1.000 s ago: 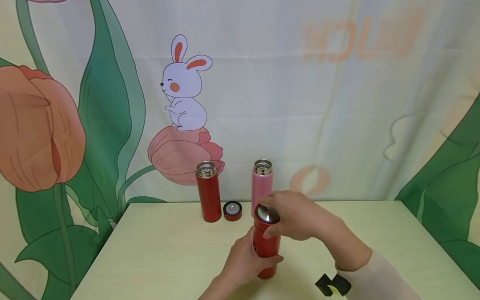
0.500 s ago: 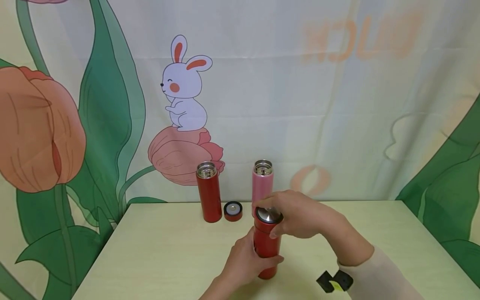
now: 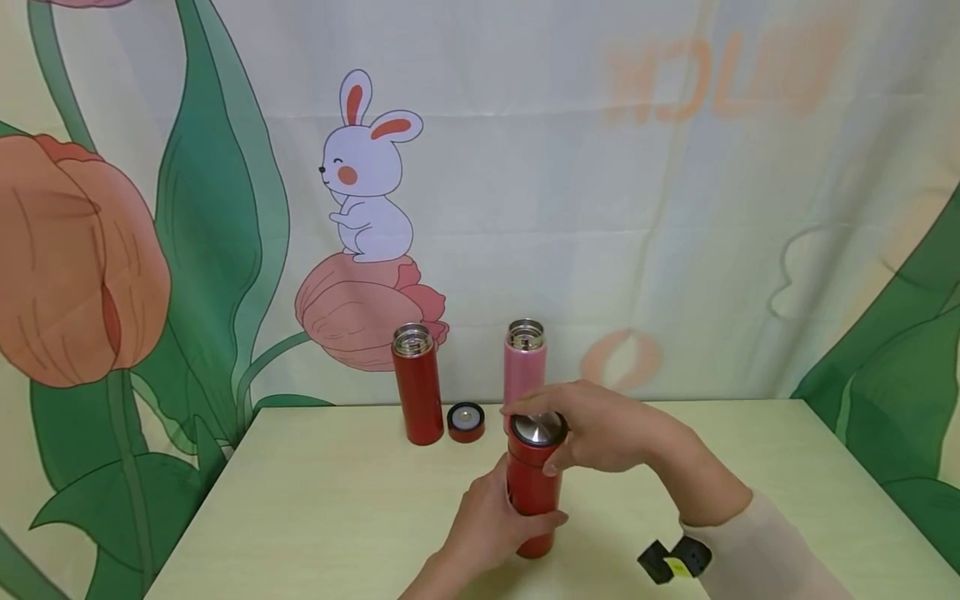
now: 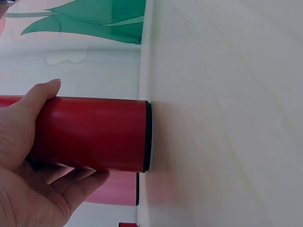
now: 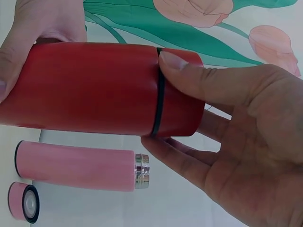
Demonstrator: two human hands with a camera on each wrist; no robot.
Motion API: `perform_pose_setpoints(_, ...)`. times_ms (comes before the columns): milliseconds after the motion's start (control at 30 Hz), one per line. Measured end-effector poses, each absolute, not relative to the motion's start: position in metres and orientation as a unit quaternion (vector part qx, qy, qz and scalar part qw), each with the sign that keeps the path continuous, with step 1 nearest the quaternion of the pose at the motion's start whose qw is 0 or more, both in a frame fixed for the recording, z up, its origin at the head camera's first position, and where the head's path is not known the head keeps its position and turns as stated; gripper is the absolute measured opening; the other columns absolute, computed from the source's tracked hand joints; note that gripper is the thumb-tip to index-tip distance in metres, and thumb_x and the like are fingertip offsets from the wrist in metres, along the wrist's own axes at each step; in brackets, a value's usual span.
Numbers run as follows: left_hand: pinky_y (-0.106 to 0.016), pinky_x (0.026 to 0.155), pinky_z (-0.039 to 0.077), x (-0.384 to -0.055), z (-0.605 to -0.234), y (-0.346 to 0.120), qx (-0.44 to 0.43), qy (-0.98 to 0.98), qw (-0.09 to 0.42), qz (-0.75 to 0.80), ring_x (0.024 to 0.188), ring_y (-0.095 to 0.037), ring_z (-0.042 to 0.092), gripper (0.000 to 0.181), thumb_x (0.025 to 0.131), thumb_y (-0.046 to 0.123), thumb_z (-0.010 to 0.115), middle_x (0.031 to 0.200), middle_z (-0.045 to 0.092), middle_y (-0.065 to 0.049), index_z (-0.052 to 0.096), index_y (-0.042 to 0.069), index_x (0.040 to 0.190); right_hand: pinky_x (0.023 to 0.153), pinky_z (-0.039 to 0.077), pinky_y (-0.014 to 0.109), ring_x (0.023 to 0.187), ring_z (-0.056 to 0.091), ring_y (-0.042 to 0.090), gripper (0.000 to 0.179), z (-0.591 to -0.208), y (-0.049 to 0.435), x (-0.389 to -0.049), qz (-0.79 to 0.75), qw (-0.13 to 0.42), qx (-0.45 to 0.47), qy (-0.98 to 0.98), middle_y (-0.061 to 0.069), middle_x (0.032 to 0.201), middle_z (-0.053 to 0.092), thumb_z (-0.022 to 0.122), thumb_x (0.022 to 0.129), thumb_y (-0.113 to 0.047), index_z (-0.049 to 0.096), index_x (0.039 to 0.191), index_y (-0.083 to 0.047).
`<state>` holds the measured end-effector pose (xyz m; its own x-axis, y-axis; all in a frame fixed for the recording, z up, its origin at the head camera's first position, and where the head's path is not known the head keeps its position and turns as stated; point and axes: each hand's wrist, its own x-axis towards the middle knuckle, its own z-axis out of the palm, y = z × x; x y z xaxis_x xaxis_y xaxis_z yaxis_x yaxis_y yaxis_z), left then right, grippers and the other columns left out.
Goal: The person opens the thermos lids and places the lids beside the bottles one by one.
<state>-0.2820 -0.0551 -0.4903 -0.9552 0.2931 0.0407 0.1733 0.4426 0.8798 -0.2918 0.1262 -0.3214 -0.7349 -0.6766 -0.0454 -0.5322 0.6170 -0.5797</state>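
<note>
My left hand grips the lower body of a red thermos bottle, which stands upright near the middle of the table. Its lid is on, with a shiny metal top and a black ring at the seam. My right hand holds that lid from the right, thumb on one side and fingers on the other. In the left wrist view, the left thumb and fingers wrap the bottle, and its black-edged base is at the tabletop. Just behind stands a lidless pink thermos bottle, partly hidden in the head view.
A second red thermos bottle, lidless, stands at the back left of the table. Beside it a red lid lies upside down. A pink lid shows near the pink bottle in the right wrist view. A printed curtain hangs behind.
My right hand has shifted slightly to the right around the lid, its thumb moving along the rim and its wrist a little higher. The left hand and bottle look nearly unmoved.
</note>
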Motion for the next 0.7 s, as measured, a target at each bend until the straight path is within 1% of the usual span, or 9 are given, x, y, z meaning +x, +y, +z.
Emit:
perform_pose_setpoints(133,-0.049,0.096,0.058,-0.282,-0.491,-0.054,0.142,0.851,0.049,0.504,0.11,-0.015,0.067,0.073,0.08,0.051,0.086,0.122,0.071,0.006,0.051,0.023,0.137,0.101,0.056,0.039,0.123,0.064,0.018,0.063,-0.324,0.129,-0.293,-0.281,0.125,-0.351,0.884,-0.003,0.141,0.063,0.083,0.084,-0.002,0.064,0.141,-0.021)
perform_pose_setpoints(300,-0.046,0.095,0.058,-0.282,-0.49,-0.054,0.141,0.858,0.035,0.493,0.108,-0.014,0.068,0.073,0.079,0.053,0.087,0.12,0.071,0.006,0.052,0.022,0.135,0.1,0.056,0.036,0.116,0.067,0.013,0.062,-0.325,0.129,-0.294,-0.272,0.112,-0.364,0.884,-0.006,0.133,0.066,0.081,0.085,-0.003,0.061,0.141,-0.02)
perform_pose_setpoints(400,-0.046,0.095,0.058,-0.282,-0.489,-0.054,0.137,0.86,0.034,0.49,0.107,-0.014,0.068,0.073,0.079,0.053,0.087,0.12,0.071,0.006,0.052,0.022,0.134,0.102,0.055,0.039,0.117,0.066,0.015,0.066,-0.325,0.128,-0.293,-0.251,0.092,-0.36,0.894,-0.004,0.134,0.065,0.081,0.085,-0.006,0.057,0.145,-0.017)
perform_pose_setpoints(533,-0.048,0.095,0.058,-0.281,-0.489,-0.053,0.136,0.86,0.039,0.491,0.109,-0.016,0.067,0.073,0.079,0.053,0.087,0.121,0.071,0.006,0.051,0.022,0.135,0.1,0.055,0.042,0.12,0.061,0.02,0.076,-0.322,0.126,-0.287,-0.21,0.068,-0.326,0.919,0.001,0.139,0.061,0.084,0.084,-0.014,0.051,0.152,-0.017)
perform_pose_setpoints(700,-0.048,0.095,0.059,-0.28,-0.49,-0.052,0.136,0.858,0.039,0.493,0.11,-0.016,0.067,0.073,0.079,0.053,0.087,0.123,0.07,0.006,0.051,0.024,0.136,0.095,0.057,0.041,0.117,0.062,0.019,0.079,-0.318,0.121,-0.278,-0.173,0.049,-0.292,0.939,0.003,0.14,0.06,0.088,0.082,-0.025,0.052,0.151,-0.02)
